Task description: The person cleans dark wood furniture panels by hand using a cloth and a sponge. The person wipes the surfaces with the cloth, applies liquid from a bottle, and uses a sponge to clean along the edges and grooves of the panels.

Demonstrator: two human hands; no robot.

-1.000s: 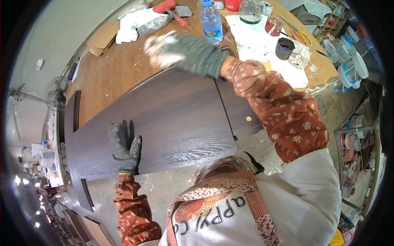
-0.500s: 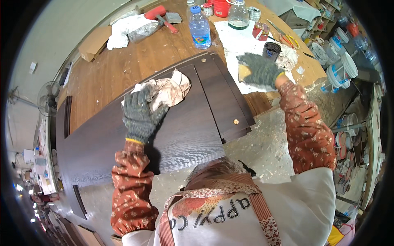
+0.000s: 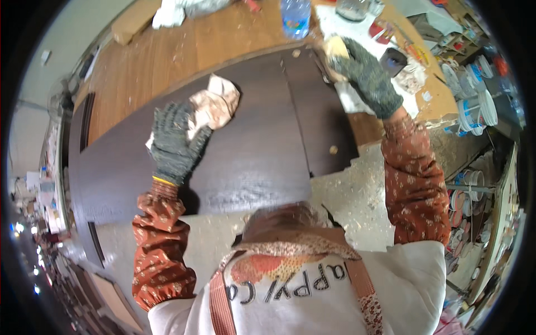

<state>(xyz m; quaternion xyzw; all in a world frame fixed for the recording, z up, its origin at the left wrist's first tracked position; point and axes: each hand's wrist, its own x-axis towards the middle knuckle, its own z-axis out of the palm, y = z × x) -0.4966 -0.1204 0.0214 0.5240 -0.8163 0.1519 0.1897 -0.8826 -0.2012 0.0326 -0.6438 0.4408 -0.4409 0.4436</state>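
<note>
A dark-stained wood panel lies across the table before me. My left hand, in a grey-green knit glove, presses a crumpled, brown-stained cloth onto it, fingers over the cloth's near-left part. In the same kind of glove, my right hand grips a yellowish sponge-like pad above the panel's far right corner, by the white paper. Part of the pad is hidden by the fingers. Under the top panel, to its right, shows another dark panel with small round brass-coloured spots.
A blue-tinted water bottle stands beyond the panels. On the paper are a dark-coated cup, a rag and a glass jar. White buckets stand at the right, a fan at the left.
My right hand has carried the pad from over the paper leftward to the panel's far corner. The left hand and cloth have slid left along the panel. The whole view has shifted too.
</note>
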